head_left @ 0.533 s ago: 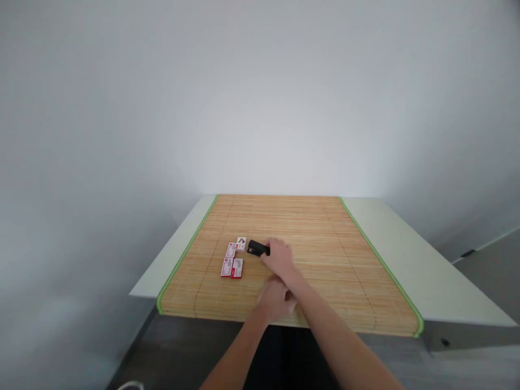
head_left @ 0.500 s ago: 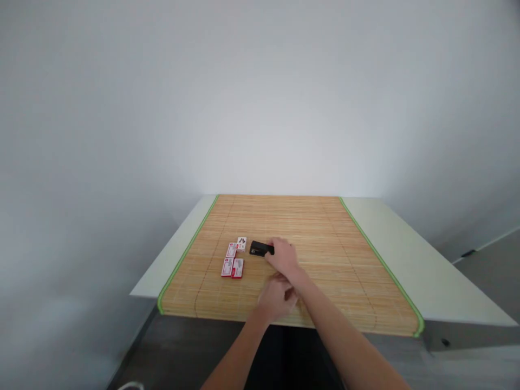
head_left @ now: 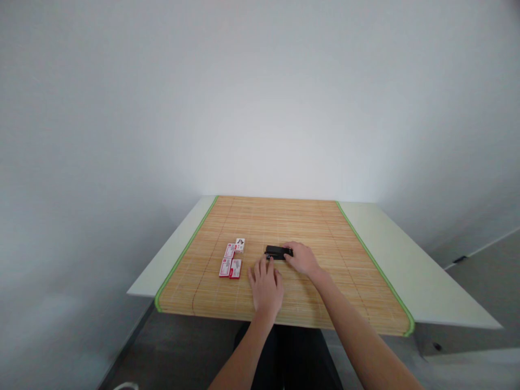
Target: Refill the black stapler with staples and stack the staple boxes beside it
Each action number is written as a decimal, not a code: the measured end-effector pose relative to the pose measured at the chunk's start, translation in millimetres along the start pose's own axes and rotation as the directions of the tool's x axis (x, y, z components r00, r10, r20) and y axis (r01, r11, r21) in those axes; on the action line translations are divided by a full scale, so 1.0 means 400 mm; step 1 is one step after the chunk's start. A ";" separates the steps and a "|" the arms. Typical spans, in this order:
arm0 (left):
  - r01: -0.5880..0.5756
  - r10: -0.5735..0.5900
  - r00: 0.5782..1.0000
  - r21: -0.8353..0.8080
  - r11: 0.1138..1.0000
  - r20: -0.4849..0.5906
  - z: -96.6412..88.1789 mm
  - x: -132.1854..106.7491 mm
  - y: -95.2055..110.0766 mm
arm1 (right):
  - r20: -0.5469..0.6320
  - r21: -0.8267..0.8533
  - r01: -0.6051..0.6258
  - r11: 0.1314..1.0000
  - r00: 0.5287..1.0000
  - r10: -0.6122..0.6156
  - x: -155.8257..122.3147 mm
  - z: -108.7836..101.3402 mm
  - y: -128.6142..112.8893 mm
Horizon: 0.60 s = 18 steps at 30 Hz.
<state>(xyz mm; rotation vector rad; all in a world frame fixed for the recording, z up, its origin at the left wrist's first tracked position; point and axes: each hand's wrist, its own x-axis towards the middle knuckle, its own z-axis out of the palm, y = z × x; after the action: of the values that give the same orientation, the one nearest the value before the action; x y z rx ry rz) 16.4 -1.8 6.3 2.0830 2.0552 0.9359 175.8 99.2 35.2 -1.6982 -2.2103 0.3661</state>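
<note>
Stapler (head_left: 278, 251) in right hand (head_left: 301, 258), just beyond left hand (head_left: 267, 284).

The tan rectangular bamboo-like mat (head_left: 300, 216) at lower centre looks finely ribbed, its narrow green edging (head_left: 157, 303) cloth-like; the black oblong stapler (head_left: 278, 252) looks like plastic, the small red-and-white boxes (head_left: 225, 267) like card (smooth, printed).

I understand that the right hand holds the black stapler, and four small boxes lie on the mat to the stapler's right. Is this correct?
The side is wrong: the head view shows the four small boxes on the mat, to the left of the black stapler, which the right hand does hold.
</note>
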 end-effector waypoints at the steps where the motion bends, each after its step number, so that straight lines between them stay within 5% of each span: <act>1: -0.001 0.001 1.000 0.013 1.000 0.013 0.004 0.001 0.000 | -0.001 -0.003 0.003 1.000 1.000 -0.003 0.001 0.001 -0.001; 10: -0.038 0.034 0.998 0.089 0.995 0.051 0.029 0.006 -0.008 | 0.006 -0.059 0.031 0.998 1.000 -0.031 0.002 -0.015 -0.022; 18: -0.027 0.013 0.996 0.152 0.988 0.091 0.029 0.004 -0.006 | 0.153 -0.020 0.254 0.967 0.957 -0.248 0.096 -0.033 -0.117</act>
<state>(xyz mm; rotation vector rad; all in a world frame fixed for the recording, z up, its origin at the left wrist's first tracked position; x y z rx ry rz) 19.6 4.1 -3.4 2.1793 2.1257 0.6927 131.0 124.4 69.6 -1.4243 -2.5212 0.3982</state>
